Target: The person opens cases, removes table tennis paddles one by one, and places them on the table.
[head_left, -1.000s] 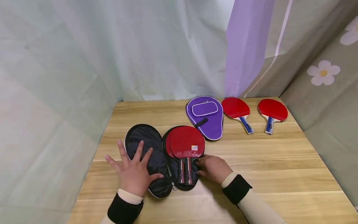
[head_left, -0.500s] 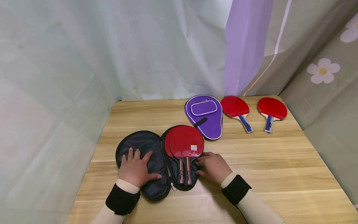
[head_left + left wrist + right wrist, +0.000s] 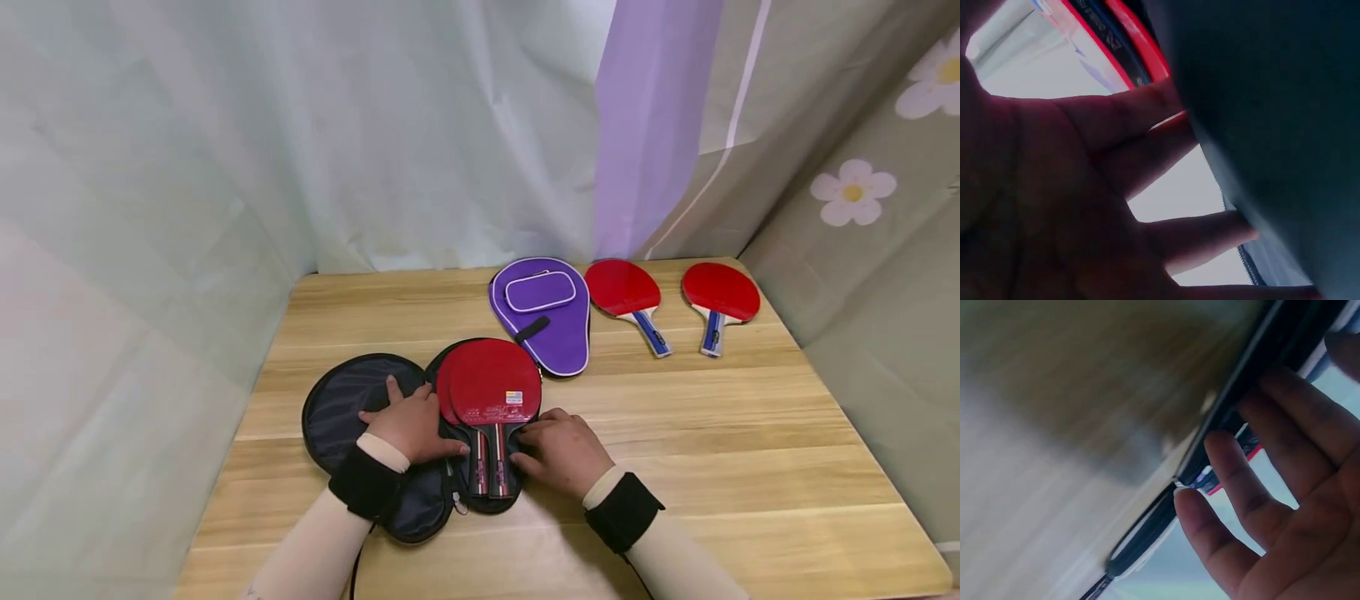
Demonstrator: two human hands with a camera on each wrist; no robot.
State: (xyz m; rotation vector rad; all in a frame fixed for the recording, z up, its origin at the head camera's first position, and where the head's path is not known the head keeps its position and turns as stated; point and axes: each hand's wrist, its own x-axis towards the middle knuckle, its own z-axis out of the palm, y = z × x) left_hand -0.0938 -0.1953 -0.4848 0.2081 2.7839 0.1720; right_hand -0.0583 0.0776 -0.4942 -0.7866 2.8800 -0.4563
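Note:
An open black table tennis bat case (image 3: pixel 423 508) lies on the table, its two halves side by side like a book. Two red table tennis bats (image 3: pixel 495 375) with black striped handles lie overlapping in its right half. My left hand (image 3: pixel 415 429) rests over the seam with fingers spread, its thumb beside the left bat's handle. In the left wrist view, those fingers (image 3: pixel 1204 234) touch a dark surface and red bat edges show beyond. My right hand (image 3: pixel 566 450) is at the case's right edge, where its fairly straight fingers (image 3: pixel 1235 475) touch the rim in the right wrist view.
A purple bat case (image 3: pixel 558 333) with white piping lies behind the black one. To its right are two red bats with blue handles, one nearer (image 3: pixel 624 287) and one farther right (image 3: pixel 722 292). Curtains (image 3: pixel 450 150) enclose the wooden table (image 3: pixel 712 467) behind and beside it.
The left half of the case has been spread flatter and to the left. My left hand has moved right, from that half to the seam by the bats. My right hand has barely moved.

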